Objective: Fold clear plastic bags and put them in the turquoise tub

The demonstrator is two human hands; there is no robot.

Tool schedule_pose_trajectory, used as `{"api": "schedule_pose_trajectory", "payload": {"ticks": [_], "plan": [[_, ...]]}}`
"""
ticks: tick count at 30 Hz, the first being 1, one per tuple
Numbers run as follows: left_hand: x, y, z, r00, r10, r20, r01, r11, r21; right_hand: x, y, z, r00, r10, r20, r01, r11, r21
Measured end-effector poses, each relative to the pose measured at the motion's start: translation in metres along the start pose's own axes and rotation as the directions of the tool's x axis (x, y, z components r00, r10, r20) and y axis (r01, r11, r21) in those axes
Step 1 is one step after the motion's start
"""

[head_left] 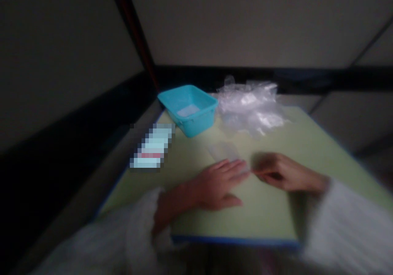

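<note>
My left hand [219, 185] lies flat on the table, its fingers stretched to the right and the thumb apart. Under and just beyond those fingers is a small, clear plastic bag [225, 150], partly hidden by the hand. Close to the left fingertips, my right hand [278, 172] is closed in a pinch near the right side of the bag. Blur hides what, if anything, lies between its fingertips.
A turquoise plastic basket [199, 121] with a pale flat item [188, 111] inside stands at the back left. Beside it lies a heap of clear plastic bags [251, 107]. A pixelated bright rectangle [153, 146] is at the left edge of the yellow-green table [260, 222], which has blue edging.
</note>
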State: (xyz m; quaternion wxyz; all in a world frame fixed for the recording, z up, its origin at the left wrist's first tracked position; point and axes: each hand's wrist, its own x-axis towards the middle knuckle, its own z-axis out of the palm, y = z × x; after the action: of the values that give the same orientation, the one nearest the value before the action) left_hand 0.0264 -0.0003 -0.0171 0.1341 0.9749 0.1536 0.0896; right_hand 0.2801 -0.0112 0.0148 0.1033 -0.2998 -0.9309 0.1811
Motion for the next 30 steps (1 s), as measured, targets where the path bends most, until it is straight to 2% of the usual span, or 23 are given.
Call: {"api": "schedule_pose_trajectory", "payload": {"ticks": [7, 16, 24, 30], "plan": [[0.000, -0.003, -0.001, 0.999, -0.039, -0.012, 0.039, 0.999, 0.006, 0.000, -0.002, 0.000, 1.000, 0.011, 0.001, -0.011, 1.000, -0.001], [-0.004, -0.030, -0.008, 0.989, -0.151, -0.010, 0.151, 0.981, 0.120, -0.001, -0.001, -0.001, 1.000, 0.011, -0.004, -0.011, 1.000, 0.006], [-0.006, -0.052, -0.007, 0.977, -0.204, -0.061, 0.209, 0.972, 0.110, 0.000, -0.004, -0.002, 1.000, -0.003, -0.005, 0.003, 1.000, 0.014], [-0.009, -0.051, -0.009, 0.967, -0.233, -0.103, 0.242, 0.967, 0.082, 0.001, -0.004, -0.002, 1.000, -0.003, -0.012, 0.004, 1.000, 0.016]]}}
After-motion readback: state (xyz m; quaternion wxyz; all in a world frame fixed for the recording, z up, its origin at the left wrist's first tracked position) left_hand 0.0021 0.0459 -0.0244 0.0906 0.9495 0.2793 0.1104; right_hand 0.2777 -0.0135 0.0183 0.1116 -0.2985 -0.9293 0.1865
